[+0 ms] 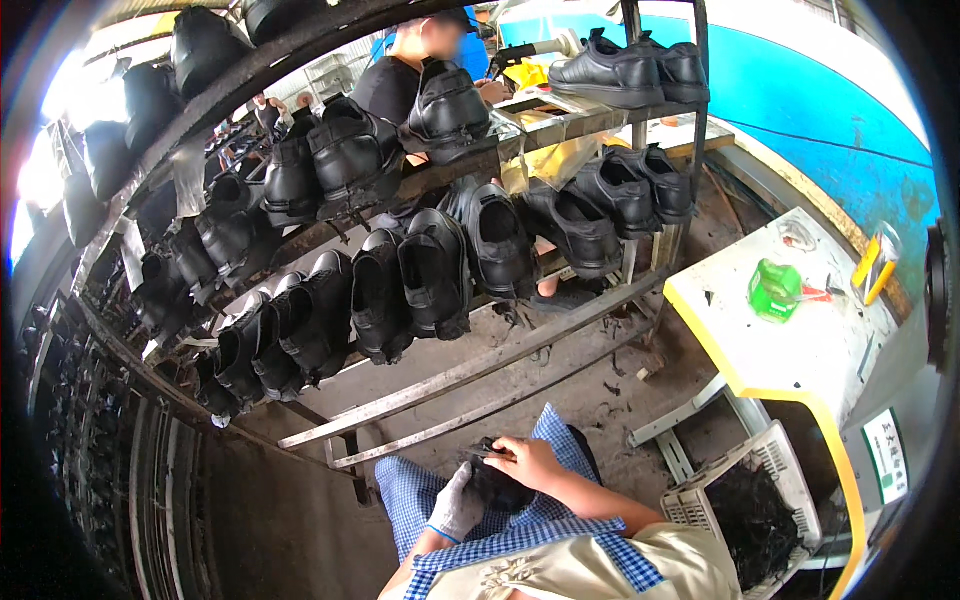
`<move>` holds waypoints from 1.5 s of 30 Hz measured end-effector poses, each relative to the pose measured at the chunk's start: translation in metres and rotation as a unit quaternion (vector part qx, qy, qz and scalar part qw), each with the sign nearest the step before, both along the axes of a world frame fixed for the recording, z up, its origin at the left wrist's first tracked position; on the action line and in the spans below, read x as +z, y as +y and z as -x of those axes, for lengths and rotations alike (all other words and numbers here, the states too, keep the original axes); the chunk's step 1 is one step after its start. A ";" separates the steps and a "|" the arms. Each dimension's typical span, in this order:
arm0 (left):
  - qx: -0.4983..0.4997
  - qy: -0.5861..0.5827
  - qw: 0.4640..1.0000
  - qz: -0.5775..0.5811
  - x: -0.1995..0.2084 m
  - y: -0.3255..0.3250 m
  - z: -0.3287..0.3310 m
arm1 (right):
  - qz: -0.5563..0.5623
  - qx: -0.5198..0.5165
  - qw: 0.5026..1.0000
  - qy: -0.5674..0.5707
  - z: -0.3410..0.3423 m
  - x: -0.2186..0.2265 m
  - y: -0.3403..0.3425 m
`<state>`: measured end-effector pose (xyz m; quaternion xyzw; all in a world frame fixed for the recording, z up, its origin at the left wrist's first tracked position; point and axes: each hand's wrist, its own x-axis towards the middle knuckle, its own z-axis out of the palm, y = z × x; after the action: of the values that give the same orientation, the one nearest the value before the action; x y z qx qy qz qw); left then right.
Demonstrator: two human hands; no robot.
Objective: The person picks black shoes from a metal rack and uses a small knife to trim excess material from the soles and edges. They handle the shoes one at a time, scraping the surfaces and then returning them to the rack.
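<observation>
At the frame's lower centre, our gloved left hand (458,507) curls inward; our bare right hand (527,462) bends its fingers beside it, right forearm (605,502) slanting toward the lower right.

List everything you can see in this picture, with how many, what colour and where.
Shoes: over twenty, black, on the rack and at far left
Rack: one, dark and grey metal, across the centre
People: at least two, nearest in a dark top, behind the rack
Panel: one, blue, upper right
Workbench: one, white with yellow edge, right
Container: one, green, on the workbench
Crate: one, off-white, lower right
Scraps: uncountable, black, in the crate
Black item: one, details unclear, between the hands
Apron: one, blue-and-white check, on the wearer
Left hand: one, pale glove, on the black item's left
Right hand: one, bare, at its top
</observation>
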<state>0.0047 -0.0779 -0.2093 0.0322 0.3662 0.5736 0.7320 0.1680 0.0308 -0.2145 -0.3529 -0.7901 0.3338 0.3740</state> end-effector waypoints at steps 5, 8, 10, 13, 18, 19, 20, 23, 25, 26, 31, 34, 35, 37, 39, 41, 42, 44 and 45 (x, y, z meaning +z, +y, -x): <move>-0.008 0.008 1.000 0.003 -0.011 0.002 -0.001 | -0.011 0.013 1.000 -0.018 -0.004 -0.006 0.002; -0.008 0.004 1.000 0.017 -0.012 0.004 -0.004 | 0.000 0.015 1.000 -0.018 -0.007 -0.007 0.005; -0.006 0.023 0.999 0.032 -0.001 0.008 -0.011 | -0.004 0.015 1.000 -0.003 -0.007 -0.018 0.007; -0.010 0.045 0.999 0.028 -0.006 0.009 -0.012 | 0.004 0.009 1.000 -0.003 -0.006 -0.024 0.009; 0.004 0.054 0.998 0.033 -0.012 0.014 -0.013 | 0.019 0.012 1.000 -0.006 -0.005 -0.030 0.013; 0.009 0.060 0.998 0.026 -0.011 0.015 -0.014 | 0.020 0.012 1.000 -0.007 -0.005 -0.031 0.015; 0.001 0.051 0.998 0.047 -0.009 0.016 -0.013 | 0.021 0.011 1.000 -0.004 -0.005 -0.032 0.017; -0.012 0.036 0.996 0.086 -0.010 0.019 -0.007 | 0.028 0.009 1.000 -0.003 -0.005 -0.032 0.019; -0.004 0.040 0.996 0.080 -0.020 0.018 -0.004 | 0.041 0.012 0.999 -0.009 -0.004 -0.030 0.020; -0.003 0.062 0.996 0.067 -0.003 0.022 -0.013 | 0.036 0.004 0.999 -0.017 -0.005 -0.030 0.023; -0.002 0.063 0.993 0.097 -0.009 0.026 -0.011 | 0.033 0.007 0.999 0.006 -0.003 -0.038 0.025; -0.001 0.060 0.993 0.099 -0.004 0.027 -0.013 | 0.031 0.005 1.000 0.004 -0.003 -0.039 0.026; -0.001 0.056 0.993 0.101 -0.004 0.026 -0.014 | 0.032 0.006 0.999 0.001 -0.003 -0.039 0.025; -0.006 0.059 0.994 0.091 -0.002 0.028 -0.015 | 0.044 0.005 0.999 0.011 -0.003 -0.037 0.027; -0.009 0.071 0.993 0.092 0.003 0.029 -0.017 | 0.055 0.005 0.998 0.014 -0.004 -0.032 0.027; -0.012 0.096 0.990 0.104 0.012 0.027 -0.021 | 0.068 0.003 0.998 0.014 -0.007 -0.025 0.024; -0.011 0.086 0.991 0.099 0.008 0.026 -0.019 | 0.066 -0.003 0.998 0.019 -0.006 -0.026 0.024; -0.014 0.066 0.994 0.090 -0.001 0.026 -0.017 | 0.062 -0.018 0.998 0.028 -0.004 -0.031 0.022; -0.011 0.070 0.994 0.086 -0.001 0.026 -0.019 | 0.052 -0.023 0.998 0.037 -0.004 -0.032 0.020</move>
<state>0.0238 -0.0522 -0.2099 0.0132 0.4644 0.5278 0.7111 0.1723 0.0507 -0.2464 -0.3772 -0.7488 0.3786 0.3920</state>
